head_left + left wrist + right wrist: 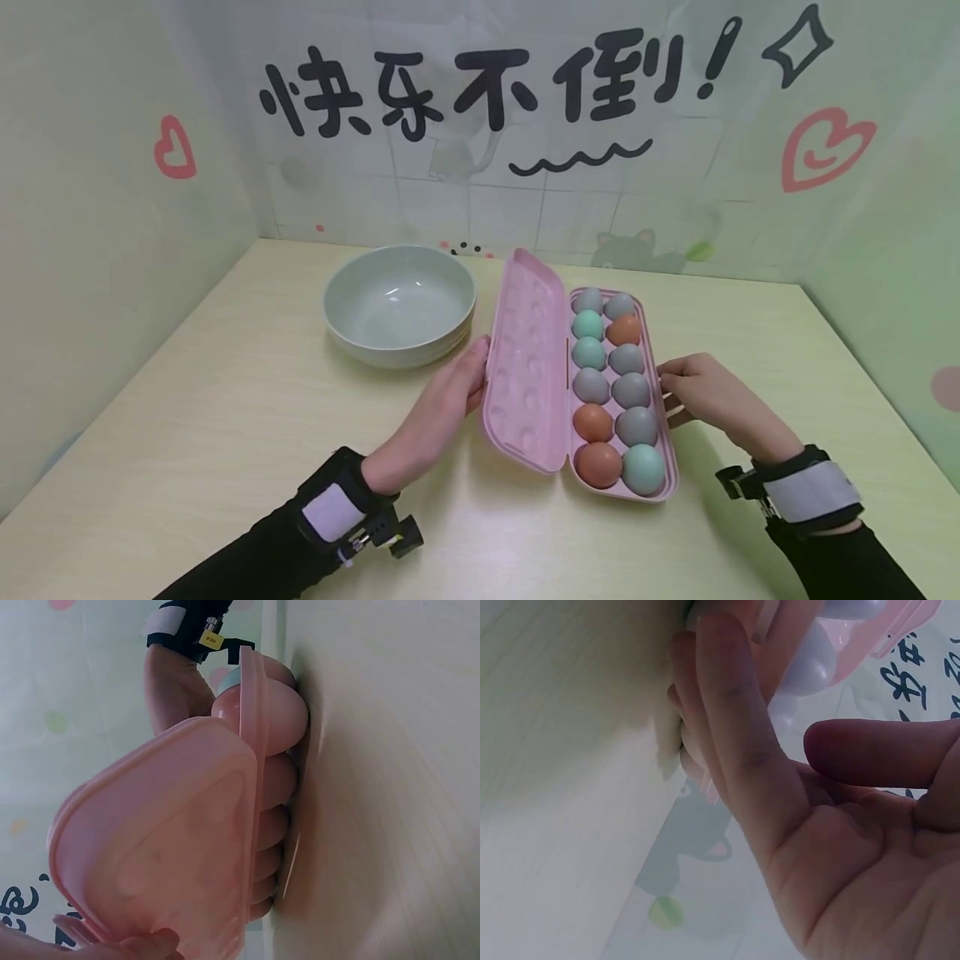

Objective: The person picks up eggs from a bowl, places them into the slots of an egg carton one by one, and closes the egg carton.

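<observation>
A pink egg carton (671,471) lies with its lid (517,375) swung up and tilted to the left. Two rows of eggs fill it: grey, like this egg (631,390), mint green (588,353) and orange-brown (599,464). My left hand (442,396) holds the lid's outer edge; in the left wrist view its thumb and fingers (154,943) pinch the lid's rim. On the carton's other long side is my right hand (705,390). The right wrist view shows its fingers (739,697) nearly straight along the carton's side, thumb apart from them.
A pale green-grey bowl (401,308), apparently stacked on another, stands left of the carton near the back of the light wooden table (225,433). Printed curtains or panels (480,208) border the table at the back and both sides.
</observation>
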`<state>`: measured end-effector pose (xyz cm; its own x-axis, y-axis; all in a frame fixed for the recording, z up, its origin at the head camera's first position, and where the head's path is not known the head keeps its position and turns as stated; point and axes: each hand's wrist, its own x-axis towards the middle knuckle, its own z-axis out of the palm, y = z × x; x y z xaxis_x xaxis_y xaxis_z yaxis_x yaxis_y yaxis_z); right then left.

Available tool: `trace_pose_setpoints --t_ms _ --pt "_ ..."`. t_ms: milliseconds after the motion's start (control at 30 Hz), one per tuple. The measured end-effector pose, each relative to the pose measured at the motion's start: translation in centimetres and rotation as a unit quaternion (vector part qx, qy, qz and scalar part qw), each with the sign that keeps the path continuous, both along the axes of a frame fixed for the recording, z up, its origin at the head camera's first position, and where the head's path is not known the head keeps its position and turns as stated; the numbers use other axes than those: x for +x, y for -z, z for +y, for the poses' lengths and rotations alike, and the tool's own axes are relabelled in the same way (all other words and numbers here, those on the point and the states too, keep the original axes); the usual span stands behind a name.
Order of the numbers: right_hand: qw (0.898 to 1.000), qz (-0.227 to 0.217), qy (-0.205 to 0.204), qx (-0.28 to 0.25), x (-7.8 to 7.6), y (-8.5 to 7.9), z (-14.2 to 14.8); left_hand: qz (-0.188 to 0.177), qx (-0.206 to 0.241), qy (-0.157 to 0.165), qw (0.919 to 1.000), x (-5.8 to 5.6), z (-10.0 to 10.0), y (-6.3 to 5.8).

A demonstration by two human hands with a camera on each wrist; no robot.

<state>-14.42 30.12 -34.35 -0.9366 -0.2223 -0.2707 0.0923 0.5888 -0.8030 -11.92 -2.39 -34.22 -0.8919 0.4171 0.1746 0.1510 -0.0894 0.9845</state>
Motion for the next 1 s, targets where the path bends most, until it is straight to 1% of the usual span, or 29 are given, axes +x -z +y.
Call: trace_pose_setpoints --t_ms 67,133,233,300,400,500,633,733,833,900,1000 --pt "1.000 -0.003 -0.002 -0.001 0.0 -0.1 0.0 -0.007 -0.002 -0.002 1.0000 0.1 0.1 -0.1" --pt "1.000 -0.006 -0.002 -0.003 0.0 -0.1 0.1 -0.018 -0.006 -0.011 0.9998 0.2 0.2 -0.2" --pt "1.000 -0.006 -0.002 -0.006 0.0 -0.1 0.0 -0.026 -0.001 -0.023 0.9994 0.3 0.6 -0.4" --pt "1.000 -0.005 -0.002 -0.006 0.0 -0.1 0.0 -0.022 0.010 -0.025 0.9994 0.2 1.1 -0.6" --pt "1.000 -0.002 -0.002 -0.003 0.1 -0.2 0.0 -0.007 0.018 -0.031 0.9993 0.0 1.9 -1.0" --pt "1.000 0.001 -0.003 -0.001 0.1 -0.3 0.0 -0.004 0.013 -0.035 0.9993 -0.4 2.8 -1.8" --pt "1.000 0.001 -0.004 -0.001 0.2 -0.2 0.0 0.008 -0.001 -0.028 0.9996 -0.8 4.2 -2.5" --pt "1.000 -0.005 -0.004 -0.004 0.3 0.0 0.0 0.027 -0.028 -0.036 0.9986 -0.8 5.1 -2.5" --pt "1.000 -0.007 -0.004 -0.003 0.3 0.0 0.1 0.042 -0.050 -0.048 0.9967 -0.6 5.6 -2.2" --pt "1.000 -0.005 -0.005 0.000 0.2 0.0 0.1 0.054 -0.049 -0.049 0.9961 -0.5 5.7 -1.9" --pt "1.000 -0.001 -0.006 0.002 0.1 -0.1 0.0 0.075 -0.033 -0.035 0.9960 -0.4 6.0 -1.3"
